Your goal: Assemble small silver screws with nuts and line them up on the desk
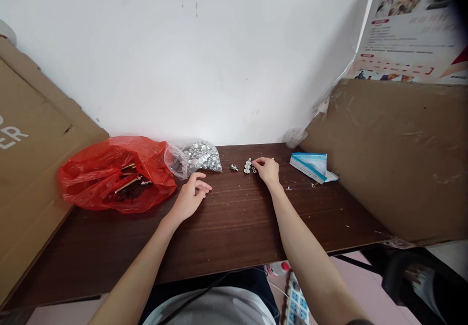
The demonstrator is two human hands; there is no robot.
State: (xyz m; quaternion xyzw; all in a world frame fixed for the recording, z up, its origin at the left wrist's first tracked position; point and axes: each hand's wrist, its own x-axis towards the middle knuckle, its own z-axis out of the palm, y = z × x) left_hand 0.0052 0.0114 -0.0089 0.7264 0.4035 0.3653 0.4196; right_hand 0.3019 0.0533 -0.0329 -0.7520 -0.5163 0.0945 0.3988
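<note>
My left hand (pixel 189 195) hovers over the brown table with its fingers loosely apart, holding nothing. It is nearest to a clear plastic bag (pixel 203 156) full of small shiny metal parts. Farther right, my right hand (pixel 267 170) has its thumb and index finger close together, at the edge of a small group of flat metal washers (pixel 247 167). What lies between those fingertips is too small to make out. A small ring (pixel 254 170) lies just below the fingertips. Left of the washers is a little cluster of metal screws or fittings (pixel 234 168).
A red plastic bag (pixel 120 178) holding brass-coloured and dark metal pieces lies open at the left. To the right are a blue and white packet (pixel 310 165) and a clear plastic cup (pixel 295 137). Cardboard panels (pixel 395 159) stand at both sides, and a white wall (pixel 219 61) behind.
</note>
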